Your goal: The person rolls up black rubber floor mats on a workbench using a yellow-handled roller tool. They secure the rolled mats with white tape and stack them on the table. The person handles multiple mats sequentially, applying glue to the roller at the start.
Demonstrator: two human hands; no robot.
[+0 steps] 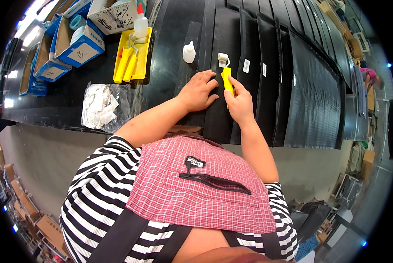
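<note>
My right hand [241,101] is wrapped round the yellow handle of a small roller [226,78]. The roller's pale head lies over a black sheet [219,116] that has a smooth surface. My left hand [199,91] rests on the black material just left of the roller, palm down, fingers a little bent and apart, with nothing in it. Beyond my left hand stands a small white squeeze bottle [189,53]. To the right, several more black sheets [317,92] overlap in a row, some with small white labels [246,66].
On the left are a yellow tray [140,70] with two yellow-handled rollers, a red-tipped bottle [140,25], and a clear plastic bag [101,106] of white scraps. Blue open cartons [80,49] stand at the far left. Another person [370,75] is at the far right.
</note>
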